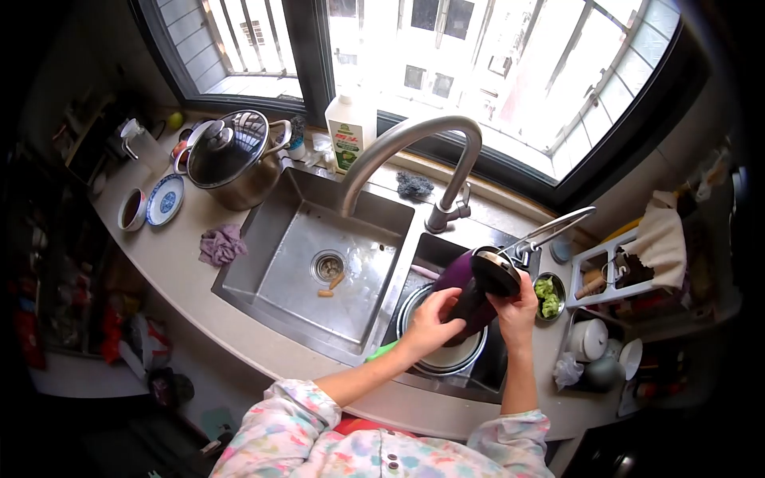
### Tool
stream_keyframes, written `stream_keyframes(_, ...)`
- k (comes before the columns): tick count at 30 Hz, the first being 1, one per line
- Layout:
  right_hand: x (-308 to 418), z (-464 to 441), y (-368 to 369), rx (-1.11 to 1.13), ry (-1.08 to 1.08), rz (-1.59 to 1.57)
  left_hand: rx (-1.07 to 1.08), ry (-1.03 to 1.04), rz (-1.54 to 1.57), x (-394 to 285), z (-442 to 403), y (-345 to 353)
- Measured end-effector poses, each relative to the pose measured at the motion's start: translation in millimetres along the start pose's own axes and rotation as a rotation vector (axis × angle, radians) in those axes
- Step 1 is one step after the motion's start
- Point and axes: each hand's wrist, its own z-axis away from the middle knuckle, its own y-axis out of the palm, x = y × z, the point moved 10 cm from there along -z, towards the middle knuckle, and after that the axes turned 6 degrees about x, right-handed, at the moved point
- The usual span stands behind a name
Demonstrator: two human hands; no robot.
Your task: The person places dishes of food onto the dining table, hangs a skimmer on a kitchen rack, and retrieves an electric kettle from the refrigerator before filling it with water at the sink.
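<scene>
Both hands are on a dark purple kettle-like vessel (453, 274) with black parts, held tilted over the right sink basin. My right hand (516, 307) grips it near its round black end. My left hand (430, 325) is closed against its near side, fingers bent at the dark part. Its exact kind is unclear, as the hands cover much of it. Below it, a stack of pale round bowls or pots (446, 368) sits in the right basin (494, 374). A bit of green (381, 351) shows beside my left forearm.
The left basin (279, 271) holds brown scraps (331, 285) by its drain. A tall faucet (414, 127) arches above. Around stand a lidded pot (239, 171), white bottle (348, 131), purple cloth (222, 244), bowl of green vegetables (548, 296) and rack (621, 267).
</scene>
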Motion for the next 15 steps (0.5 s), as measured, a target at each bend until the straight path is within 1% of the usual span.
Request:
stream_keyframes(2,-7,-1,-3,0.007,-0.006,0.015,-0.097,-0.010,0.043,0,7,-36)
stream_keyframes(3,-10,-1,-6,-0.018,0.010,-0.015,-0.195,-0.042,-0.027,11,11,-64)
stream_keyframes(4,-13,0,-8,-0.045,0.027,-0.045,-0.290,-0.073,-0.099,32,13,-98)
stream_keyframes(6,-18,4,-12,-0.100,0.052,-0.084,-0.486,-0.226,-0.218,112,15,-181)
stream_keyframes(8,-21,6,-19,-0.141,0.060,-0.101,-0.652,-0.599,-0.044,204,27,-251)
stream_keyframes(10,-29,11,-28,-0.194,0.080,-0.015,-0.735,-0.957,-0.043,278,43,-296)
stream_keyframes(12,-33,15,-33,-0.238,0.120,0.002,-0.787,-1.009,-0.302,290,45,-306)
stream_keyframes(14,-34,18,-34,-0.307,0.174,-0.063,-0.799,-0.985,-0.558,291,37,-308)
stream_keyframes(15,-33,19,-34,-0.327,0.170,-0.058,-0.785,-0.925,-0.684,265,30,-294)
